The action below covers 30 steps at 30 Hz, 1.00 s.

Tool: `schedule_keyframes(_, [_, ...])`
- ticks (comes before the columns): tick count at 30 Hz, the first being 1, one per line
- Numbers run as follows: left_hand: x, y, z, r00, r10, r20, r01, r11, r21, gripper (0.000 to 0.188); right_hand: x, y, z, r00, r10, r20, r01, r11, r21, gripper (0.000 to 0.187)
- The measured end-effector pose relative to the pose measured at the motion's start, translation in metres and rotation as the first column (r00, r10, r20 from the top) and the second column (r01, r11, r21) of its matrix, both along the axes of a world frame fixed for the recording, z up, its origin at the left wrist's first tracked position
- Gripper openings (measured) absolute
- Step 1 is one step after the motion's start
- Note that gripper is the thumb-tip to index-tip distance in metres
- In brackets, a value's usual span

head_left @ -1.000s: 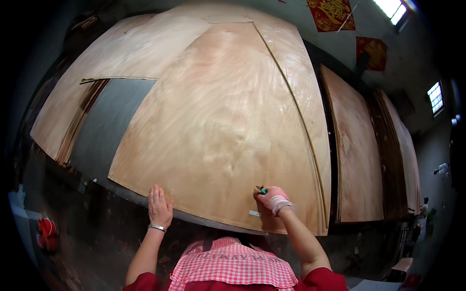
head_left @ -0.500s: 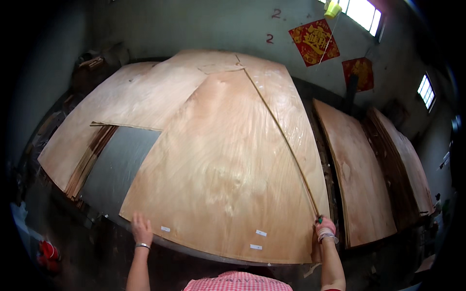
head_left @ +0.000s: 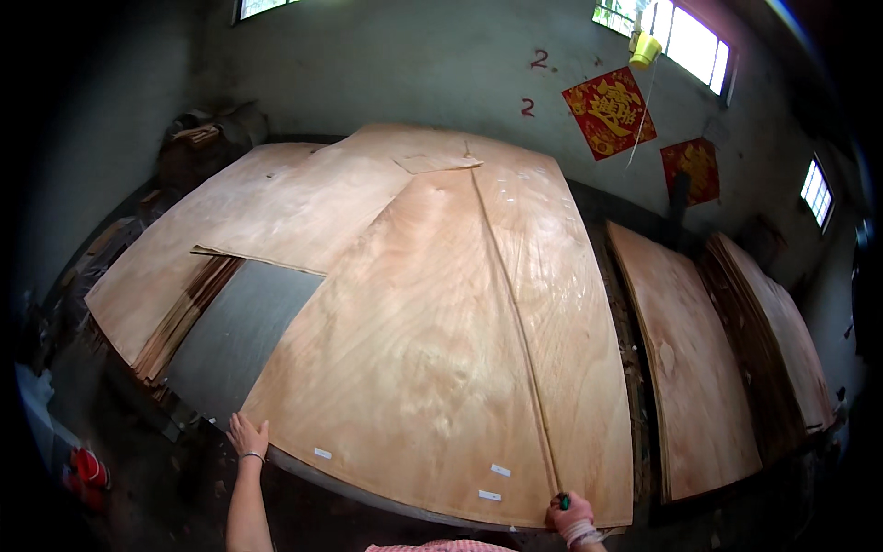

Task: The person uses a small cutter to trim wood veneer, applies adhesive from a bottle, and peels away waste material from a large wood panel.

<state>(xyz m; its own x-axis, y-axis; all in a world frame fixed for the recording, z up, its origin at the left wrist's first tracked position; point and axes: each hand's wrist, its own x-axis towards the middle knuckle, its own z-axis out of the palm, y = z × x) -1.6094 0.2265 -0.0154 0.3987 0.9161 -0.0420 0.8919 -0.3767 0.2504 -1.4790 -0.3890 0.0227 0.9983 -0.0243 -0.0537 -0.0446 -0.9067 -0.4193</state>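
Flat and open at the near left corner of the big veneer sheet (head_left: 432,368): left hand (head_left: 248,434), palm down, fingers spread on the edge. Closed at the near right corner: right hand (head_left: 572,513), wrapped round a small dark-and-green tool (head_left: 562,501), just where the long seam (head_left: 515,313) between two sheets ends. Lies broad across the stacked worktop (head_left: 230,340), pale tape patches (head_left: 499,470) near the front edge. Best handled with both corners kept level, lifted or slid evenly, never bent sharply; thin veneer probably splits along the grain.
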Motion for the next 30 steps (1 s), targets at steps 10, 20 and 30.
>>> schedule_keyframes(10, [0.008,-0.001,0.005,0.916,-0.296,0.271,0.235,0.943,0.236,0.021,0.005,0.035,0.022,0.999,0.029,-0.024,-0.027,0.994,0.105,0.025])
schedule_keyframes(20, [0.105,-0.185,0.082,0.556,-0.794,0.246,0.744,0.608,0.278,0.008,-0.01,-0.029,0.0,0.996,-0.033,-0.078,0.031,0.999,-0.017,0.029])
schedule_keyframes(30, [0.255,-0.515,0.102,0.048,-0.989,0.14,0.981,0.073,0.179,0.01,-0.018,-0.085,0.001,0.916,0.091,-0.39,-0.056,0.994,0.098,0.06])
